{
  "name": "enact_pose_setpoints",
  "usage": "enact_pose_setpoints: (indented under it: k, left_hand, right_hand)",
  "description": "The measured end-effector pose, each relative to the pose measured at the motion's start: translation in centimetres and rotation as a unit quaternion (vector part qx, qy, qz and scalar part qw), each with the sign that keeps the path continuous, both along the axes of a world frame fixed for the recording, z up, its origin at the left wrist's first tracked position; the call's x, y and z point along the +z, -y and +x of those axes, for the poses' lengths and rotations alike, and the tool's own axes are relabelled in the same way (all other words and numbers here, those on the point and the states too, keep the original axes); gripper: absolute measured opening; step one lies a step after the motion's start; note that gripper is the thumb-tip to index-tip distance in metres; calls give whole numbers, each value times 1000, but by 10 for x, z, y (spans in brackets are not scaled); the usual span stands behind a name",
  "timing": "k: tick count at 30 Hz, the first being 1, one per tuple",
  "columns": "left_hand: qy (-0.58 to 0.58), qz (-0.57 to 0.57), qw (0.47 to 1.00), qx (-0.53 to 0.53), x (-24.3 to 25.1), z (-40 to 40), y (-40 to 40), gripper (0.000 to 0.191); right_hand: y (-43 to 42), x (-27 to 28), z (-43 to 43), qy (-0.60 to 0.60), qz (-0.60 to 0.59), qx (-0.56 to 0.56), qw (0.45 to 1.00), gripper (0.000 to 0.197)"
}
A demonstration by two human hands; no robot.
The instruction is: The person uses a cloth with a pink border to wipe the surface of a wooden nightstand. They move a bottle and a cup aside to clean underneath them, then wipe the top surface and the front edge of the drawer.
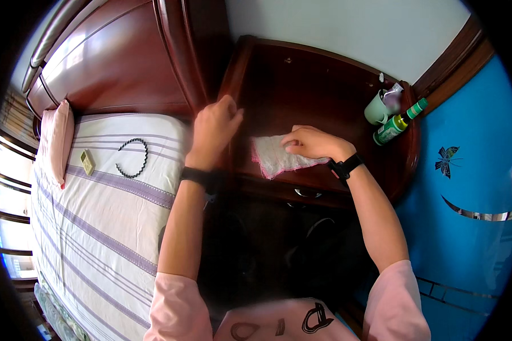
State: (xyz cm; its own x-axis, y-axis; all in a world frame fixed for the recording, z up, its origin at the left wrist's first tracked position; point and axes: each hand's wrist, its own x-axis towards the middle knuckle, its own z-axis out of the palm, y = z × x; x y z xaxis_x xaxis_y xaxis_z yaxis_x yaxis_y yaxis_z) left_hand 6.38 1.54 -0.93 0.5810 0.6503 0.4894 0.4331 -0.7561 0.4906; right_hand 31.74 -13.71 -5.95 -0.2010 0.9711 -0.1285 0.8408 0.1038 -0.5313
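Note:
A white cloth with a pink stitched edge [271,160] lies on the dark red wooden top of a cabinet [298,98]. My right hand [315,143] rests on its right part, fingers curled against the fabric, and hides some of it. To the left, my left hand [215,128] is by the cabinet's left edge, its fingers loosely bent and the thumb apart from them. Nothing shows in that hand. Each wrist wears a black band.
On the cabinet's right end are a pale green cup [375,108] holding a purplish packet [392,98], and a green-labelled glass bottle [392,130]. Leftward is a bed with a striped sheet [102,221], a black wavy headband [146,157], a small yellowish box [87,162] and a pink pillow [57,145].

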Motion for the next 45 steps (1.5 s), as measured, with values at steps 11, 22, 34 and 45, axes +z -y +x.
enact_pose_setpoints:
  k: [11,22,34,45]
  left_hand:
    - [-2,-7,1000,-5,1,1,-1,25]
    - [0,-20,1000,-15,1,-5,-3,26]
    - [-13,-21,1000,-8,3,-3,-1,23]
    - [-11,-14,1000,-4,1,-1,-2,25]
  right_hand:
    - [-33,2,-42,-122,-113,68,984,31]
    - [-25,24,-14,-71,-81,-109,988,37]
    - [6,41,28,105,-133,-173,970,73]
    - [-8,13,18,-146,-149,-104,972,60]
